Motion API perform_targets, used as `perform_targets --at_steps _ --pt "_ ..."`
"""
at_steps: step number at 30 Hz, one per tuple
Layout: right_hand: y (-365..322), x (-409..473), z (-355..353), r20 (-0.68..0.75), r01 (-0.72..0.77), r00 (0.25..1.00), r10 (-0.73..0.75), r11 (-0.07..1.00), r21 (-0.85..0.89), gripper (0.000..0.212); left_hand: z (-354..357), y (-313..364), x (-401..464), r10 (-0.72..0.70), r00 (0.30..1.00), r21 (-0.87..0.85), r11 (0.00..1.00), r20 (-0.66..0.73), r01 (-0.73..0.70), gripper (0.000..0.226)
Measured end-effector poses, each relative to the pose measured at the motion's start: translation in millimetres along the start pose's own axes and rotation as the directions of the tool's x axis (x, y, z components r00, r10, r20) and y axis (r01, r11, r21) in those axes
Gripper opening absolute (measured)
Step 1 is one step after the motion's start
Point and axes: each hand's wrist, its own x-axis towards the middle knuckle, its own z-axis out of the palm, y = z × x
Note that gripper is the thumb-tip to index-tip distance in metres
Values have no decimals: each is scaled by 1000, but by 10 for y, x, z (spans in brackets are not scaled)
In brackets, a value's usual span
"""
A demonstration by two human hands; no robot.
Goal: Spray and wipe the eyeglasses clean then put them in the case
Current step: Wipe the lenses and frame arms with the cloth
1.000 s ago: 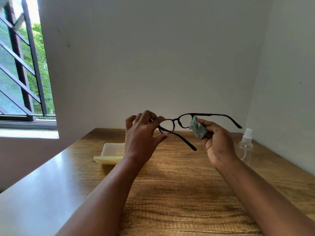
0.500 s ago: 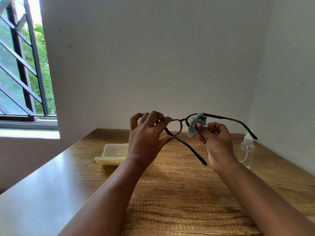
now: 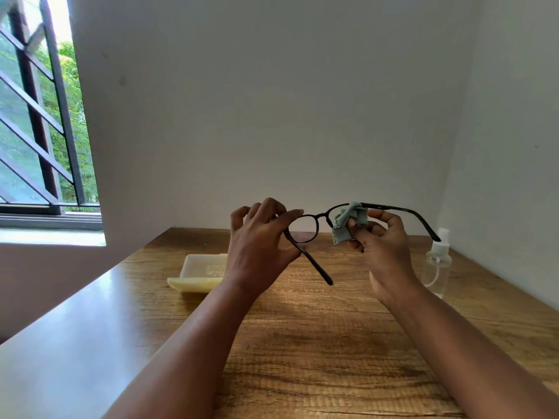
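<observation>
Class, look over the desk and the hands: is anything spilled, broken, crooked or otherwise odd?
Nothing stands out. The left hand holds the glasses by one side while the right hand presses the cloth on the other lens. The case lies flat and the spray bottle stands upright on the dry desk.

The scene is seen through a single wide-angle view, taken from head height and directed forward and slightly downward. The wooden surface (image 3: pixel 302 358) is looked along towards the room's corner, both forearms entering from the lower edge. The hands are framed close, near the centre. A barred window (image 3: pixel 39 116) is caught at the left edge, bent by the lens.
</observation>
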Motion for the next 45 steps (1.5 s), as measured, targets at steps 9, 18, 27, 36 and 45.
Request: perform_targets --at_steps 9,18,27,36,45 --pt "65 0 -42 -54 282 947 -315 903 -325 14 -6 5 12 -5 999 6 1000 -37 5 47" --pt "107 -84 35 439 719 677 -591 404 -566 33 -25 7 15 0 998 -6 1000 -58 0 51" --pt "105 -36 -54 432 685 675 -598 289 -669 32 -34 -4 14 37 998 36 999 -45 -35 48" --pt "103 -6 -86 372 595 690 -621 193 -781 37 -47 23 13 96 995 131 987 -32 -91 46" --pt "122 -35 -55 505 706 653 -565 210 -677 36 -38 6 8 83 996 100 992 -16 -81 49"
